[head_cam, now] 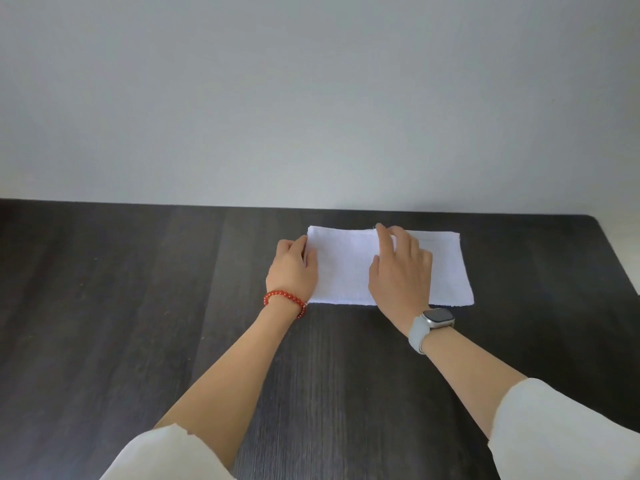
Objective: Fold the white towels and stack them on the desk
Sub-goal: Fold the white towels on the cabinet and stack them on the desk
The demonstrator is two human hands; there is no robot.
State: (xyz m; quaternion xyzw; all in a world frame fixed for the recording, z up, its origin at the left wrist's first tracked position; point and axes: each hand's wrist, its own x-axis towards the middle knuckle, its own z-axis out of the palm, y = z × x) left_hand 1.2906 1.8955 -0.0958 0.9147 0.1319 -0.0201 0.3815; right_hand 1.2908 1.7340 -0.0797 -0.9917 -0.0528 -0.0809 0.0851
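On the desk, left hand and right hand press spread fingers on white towel

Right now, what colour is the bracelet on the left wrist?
Red beads; the beaded bracelet shows clearly in the head view.
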